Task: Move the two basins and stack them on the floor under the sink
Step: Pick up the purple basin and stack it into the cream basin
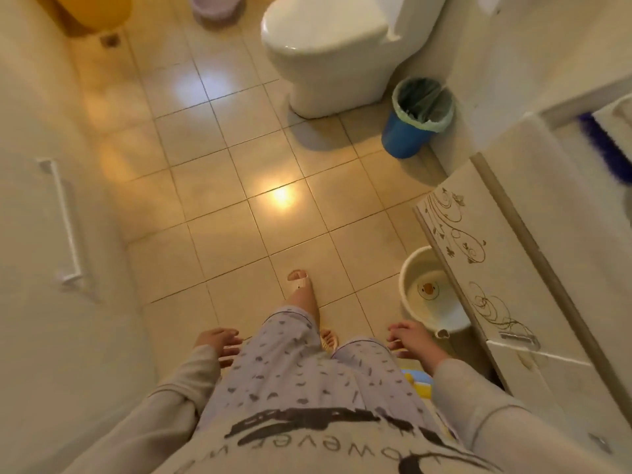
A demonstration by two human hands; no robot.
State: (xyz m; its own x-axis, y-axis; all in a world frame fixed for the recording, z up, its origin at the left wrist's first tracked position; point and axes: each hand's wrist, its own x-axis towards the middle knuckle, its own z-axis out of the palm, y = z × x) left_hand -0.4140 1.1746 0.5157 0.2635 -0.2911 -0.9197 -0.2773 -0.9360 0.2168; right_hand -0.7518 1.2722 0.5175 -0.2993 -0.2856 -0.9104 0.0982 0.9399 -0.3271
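A white basin (415,268) with a duck picture on its bottom stands on the floor at the lower right, partly hidden beneath the sink cabinet (478,268). A lilac basin (213,6) sits on the floor at the far top edge, left of the toilet, and is cut off by the frame. A large yellow tub (95,12) stands in the top left corner. My left hand (219,343) hangs beside my left thigh with fingers apart and nothing in it. My right hand (410,340) hangs by my right thigh, empty, just left of the white basin.
A white toilet (328,53) stands at the top centre. A blue bin (413,121) with a green liner sits to its right against the wall. A floor drain (110,40) lies at top left. A white door with a handle (63,220) runs along the left. Beige tiles fill the middle.
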